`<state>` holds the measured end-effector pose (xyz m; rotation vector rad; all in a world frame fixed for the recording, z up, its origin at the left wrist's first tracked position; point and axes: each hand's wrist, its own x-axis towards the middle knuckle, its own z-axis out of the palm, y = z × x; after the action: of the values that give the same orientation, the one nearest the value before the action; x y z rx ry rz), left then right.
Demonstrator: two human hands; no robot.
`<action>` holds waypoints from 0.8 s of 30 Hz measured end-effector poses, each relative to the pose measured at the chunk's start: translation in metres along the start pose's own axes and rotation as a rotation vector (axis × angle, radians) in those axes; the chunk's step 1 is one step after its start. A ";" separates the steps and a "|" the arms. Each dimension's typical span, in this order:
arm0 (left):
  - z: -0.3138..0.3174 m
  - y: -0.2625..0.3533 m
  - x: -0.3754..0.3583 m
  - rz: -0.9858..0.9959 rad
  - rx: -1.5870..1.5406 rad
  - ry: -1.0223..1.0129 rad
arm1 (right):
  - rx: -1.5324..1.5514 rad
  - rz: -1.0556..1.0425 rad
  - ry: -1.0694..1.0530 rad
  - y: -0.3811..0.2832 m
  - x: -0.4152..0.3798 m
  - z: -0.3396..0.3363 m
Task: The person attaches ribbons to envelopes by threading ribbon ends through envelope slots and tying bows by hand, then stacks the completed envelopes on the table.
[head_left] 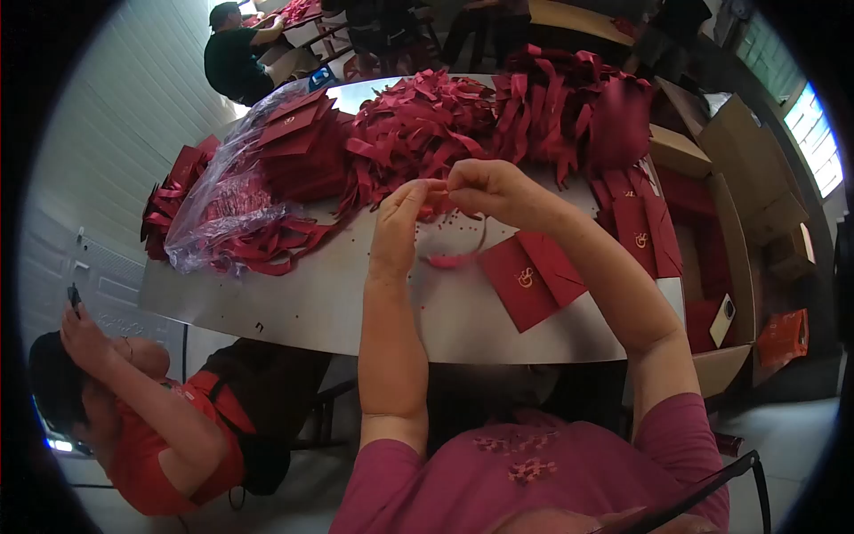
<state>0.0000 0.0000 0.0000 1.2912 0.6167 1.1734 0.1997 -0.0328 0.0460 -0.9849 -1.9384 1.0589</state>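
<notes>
My left hand [397, 222] and my right hand [498, 190] meet above the table, fingertips pinched together. They grip a red ribbon [452, 262]; its loose part curves down below my right hand. Exactly how the ribbon runs between my fingertips is hidden. Below my right forearm lies a red paper bag [520, 283] with a gold emblem, flat on the table. Just beyond my hands rises a big tangled heap of red ribbons [418, 120].
Stacked red bags [302, 147] and a clear plastic bag [209, 209] fill the table's left side. More bags [633, 233] lie at right, beside an open cardboard box [734, 267]. A person in red [191, 436] sits at left holding a phone; others work behind.
</notes>
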 end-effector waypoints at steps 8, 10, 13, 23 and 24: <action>0.029 -0.013 -0.008 -0.228 -0.041 -0.286 | -0.170 0.138 0.260 0.004 -0.054 -0.035; 0.040 -0.017 -0.009 -0.223 0.008 -0.278 | -0.265 0.090 0.264 0.003 -0.061 -0.030; 0.059 -0.013 -0.011 -0.073 0.260 -0.315 | 0.036 0.243 0.172 -0.004 -0.058 -0.018; 0.071 0.003 -0.028 -0.104 0.768 -0.109 | -0.523 0.167 0.172 -0.012 -0.107 -0.042; 0.069 0.001 -0.033 -0.111 0.773 -0.111 | -0.680 0.195 0.288 -0.017 -0.120 -0.049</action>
<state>0.0490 -0.0579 0.0086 1.9189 1.1050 0.7758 0.2914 -0.1258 0.0555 -1.6179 -2.0108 0.3003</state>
